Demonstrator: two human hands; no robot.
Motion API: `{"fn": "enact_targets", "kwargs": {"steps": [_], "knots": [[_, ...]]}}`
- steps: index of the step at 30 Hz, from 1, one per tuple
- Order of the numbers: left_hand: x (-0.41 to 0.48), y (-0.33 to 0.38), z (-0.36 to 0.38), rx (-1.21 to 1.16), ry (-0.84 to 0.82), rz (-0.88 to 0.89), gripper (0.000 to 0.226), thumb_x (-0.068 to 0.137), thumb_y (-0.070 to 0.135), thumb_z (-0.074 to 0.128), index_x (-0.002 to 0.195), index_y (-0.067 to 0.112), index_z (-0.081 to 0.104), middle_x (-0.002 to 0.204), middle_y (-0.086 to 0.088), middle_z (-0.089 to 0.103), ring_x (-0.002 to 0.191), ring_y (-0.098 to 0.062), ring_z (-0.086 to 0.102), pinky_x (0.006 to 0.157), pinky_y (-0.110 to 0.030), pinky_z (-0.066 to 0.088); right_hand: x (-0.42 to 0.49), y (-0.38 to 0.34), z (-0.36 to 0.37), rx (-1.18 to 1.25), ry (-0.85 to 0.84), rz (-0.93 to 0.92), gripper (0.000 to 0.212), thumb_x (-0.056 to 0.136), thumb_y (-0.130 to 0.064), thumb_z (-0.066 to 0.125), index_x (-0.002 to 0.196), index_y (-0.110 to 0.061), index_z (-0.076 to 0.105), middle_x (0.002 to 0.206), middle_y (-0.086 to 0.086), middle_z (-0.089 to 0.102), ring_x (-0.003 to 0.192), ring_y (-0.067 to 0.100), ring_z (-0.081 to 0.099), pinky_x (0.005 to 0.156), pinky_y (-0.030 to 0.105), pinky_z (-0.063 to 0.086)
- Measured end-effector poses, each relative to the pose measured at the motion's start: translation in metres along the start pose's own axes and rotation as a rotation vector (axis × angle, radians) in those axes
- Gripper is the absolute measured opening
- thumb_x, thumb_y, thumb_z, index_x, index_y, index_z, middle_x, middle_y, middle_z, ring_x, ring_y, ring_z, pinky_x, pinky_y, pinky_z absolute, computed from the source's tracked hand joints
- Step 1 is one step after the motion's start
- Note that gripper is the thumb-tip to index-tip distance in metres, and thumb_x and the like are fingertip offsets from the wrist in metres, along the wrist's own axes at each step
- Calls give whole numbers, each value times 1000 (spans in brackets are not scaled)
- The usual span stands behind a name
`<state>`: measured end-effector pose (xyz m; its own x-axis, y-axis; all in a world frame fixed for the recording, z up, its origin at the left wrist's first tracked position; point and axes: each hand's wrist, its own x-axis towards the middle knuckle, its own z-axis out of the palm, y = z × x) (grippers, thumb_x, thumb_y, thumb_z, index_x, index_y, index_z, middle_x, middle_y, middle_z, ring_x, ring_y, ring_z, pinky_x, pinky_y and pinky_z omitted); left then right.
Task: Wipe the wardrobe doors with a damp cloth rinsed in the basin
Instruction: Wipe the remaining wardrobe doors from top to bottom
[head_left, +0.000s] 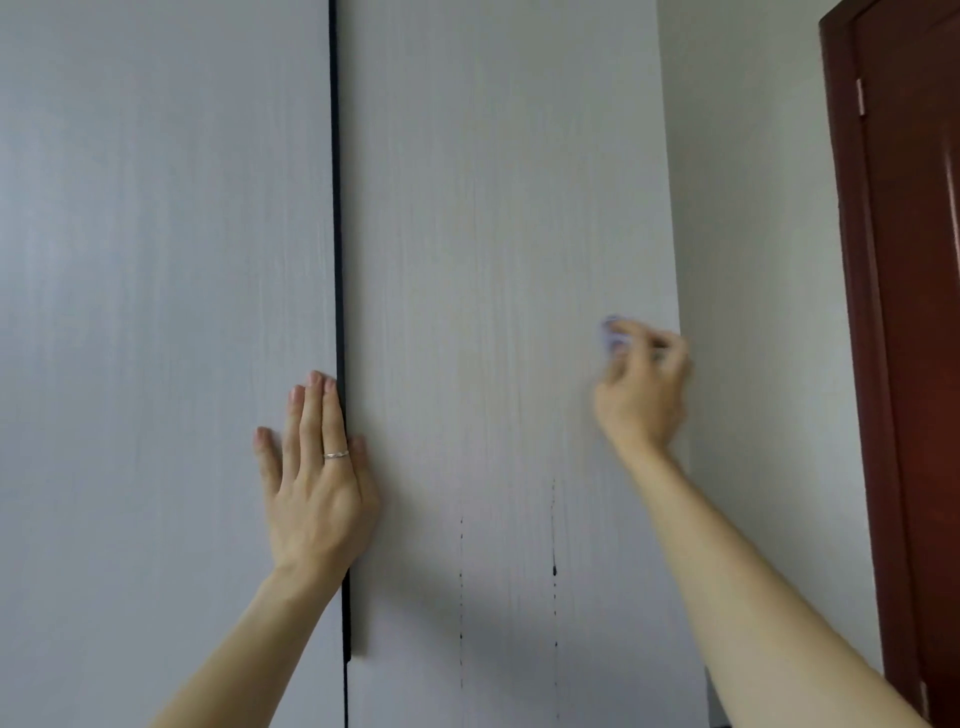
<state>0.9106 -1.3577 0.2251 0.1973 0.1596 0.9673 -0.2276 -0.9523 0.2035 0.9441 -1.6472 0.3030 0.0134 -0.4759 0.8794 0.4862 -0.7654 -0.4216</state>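
Left hand (317, 483) flat, fingers straight; right hand (641, 395) blurred, curled.

- A plain off-white painted wall (753, 234) fills the tall strip to the right of the pale grey wood-grain wardrobe (493, 156) and meets its side edge.
- A dark reddish-brown wooden door (919, 364) stands at the far right, set in a matching dark frame (841, 260) just beside the wall strip.
- A small pale metal hinge (861, 97) sits high on the door's left edge.
- Soft, even light falls across the room, with a faint bluish sheen on the wardrobe's left panel.
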Motion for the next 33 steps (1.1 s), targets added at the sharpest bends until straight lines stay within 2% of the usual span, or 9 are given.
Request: {"fn": "enact_targets", "kwargs": {"steps": [2, 4, 7, 11, 15, 20, 24, 30, 33], "knots": [[0, 0, 3, 1, 4, -10, 61, 103, 24, 24, 161, 14, 9, 169, 5, 5, 154, -9, -4, 124, -43, -11, 8, 14, -4, 13, 66, 297, 31, 97, -17, 44, 118, -31, 61, 130, 5, 44, 117, 29, 48, 80, 43, 48], [0, -1, 5, 2, 12, -23, 62, 102, 23, 25, 161, 14, 8, 169, 6, 4, 154, -8, -6, 124, -42, -12, -14, -1, 1, -16, 109, 291, 29, 95, -14, 45, 114, -28, 62, 127, 6, 45, 112, 30, 48, 76, 42, 48], [1, 0, 6, 5, 11, -21, 62, 102, 24, 26, 161, 14, 9, 169, 3, 6, 155, -13, -2, 124, -46, -8, -86, -34, 15, 46, 60, 43, 29, 84, -16, 47, 105, -26, 65, 117, 7, 51, 98, 31, 55, 72, 41, 49], [-13, -2, 0, -22, -11, -36, 63, 102, 26, 28, 161, 16, 8, 169, 2, 7, 156, -17, 4, 124, -49, -2, -181, -72, 13, 105, -268, -395, 39, 74, -14, 51, 106, -30, 67, 113, 5, 52, 87, 29, 56, 71, 36, 45], [-43, -11, 1, -5, -44, -29, 62, 104, 29, 28, 161, 17, 10, 169, 5, 7, 156, -15, 5, 124, -49, -1, -141, -43, 7, 100, -340, -631, 36, 79, -21, 50, 108, -31, 68, 114, 1, 48, 90, 27, 52, 67, 35, 51], [-44, -9, 8, -14, -15, -59, 61, 103, 28, 26, 161, 20, 9, 168, 8, 4, 155, -12, 0, 124, -46, -8, -57, 20, -12, 73, -79, 42, 28, 92, -21, 45, 112, -30, 64, 123, 2, 47, 103, 26, 57, 75, 43, 54], [-45, -10, 12, -16, 15, -56, 61, 104, 25, 28, 161, 18, 10, 167, 10, 1, 154, -7, -6, 124, -45, -10, -91, 17, -9, 60, 62, 242, 25, 94, -14, 49, 109, -27, 63, 125, 2, 46, 106, 25, 53, 73, 41, 51], [-55, -10, 6, -76, -36, -81, 64, 102, 25, 30, 161, 21, 6, 167, 11, -3, 153, -6, -9, 124, -44, -11, -182, -6, -10, 108, -318, -376, 29, 84, -12, 59, 106, -31, 59, 106, 5, 51, 86, 29, 55, 68, 33, 45], [-82, -9, 8, -83, -61, -43, 68, 100, 25, 32, 161, 20, 2, 169, 3, 6, 154, -8, -6, 124, -48, -8, -143, 24, -24, 49, -343, -445, 22, 90, -21, 49, 106, -33, 59, 111, -3, 45, 94, 25, 53, 72, 29, 43]]}}
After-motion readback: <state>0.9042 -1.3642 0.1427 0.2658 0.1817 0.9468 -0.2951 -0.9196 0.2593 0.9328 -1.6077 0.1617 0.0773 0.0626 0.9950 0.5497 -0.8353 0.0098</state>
